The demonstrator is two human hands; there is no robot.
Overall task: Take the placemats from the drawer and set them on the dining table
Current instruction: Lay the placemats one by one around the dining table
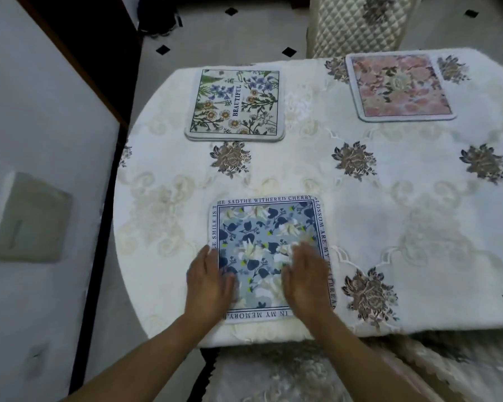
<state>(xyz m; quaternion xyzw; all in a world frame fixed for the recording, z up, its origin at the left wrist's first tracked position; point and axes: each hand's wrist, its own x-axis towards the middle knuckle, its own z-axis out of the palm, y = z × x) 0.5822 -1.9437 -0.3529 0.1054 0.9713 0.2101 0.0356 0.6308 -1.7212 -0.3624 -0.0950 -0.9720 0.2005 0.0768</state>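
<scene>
Now the left hand [209, 281] and right hand [305, 280] lie flat-fingered on the blue-flowered, text-bordered placemat [262, 236].

Both arms enter from the lower edge, bare, reaching forward. The left forearm [145, 352] and right forearm [360, 358] converge slightly. The left hand [209, 282] lies flat, palm down, fingers straight and pointing away from the body. The right hand [305, 281] lies likewise, slightly blurred, beside the left but apart from it.

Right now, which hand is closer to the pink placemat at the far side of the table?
Right. The right hand rests on the blue placemat's right half, the side toward the pink placemat; the left hand lies on its left edge, farther away.
</scene>
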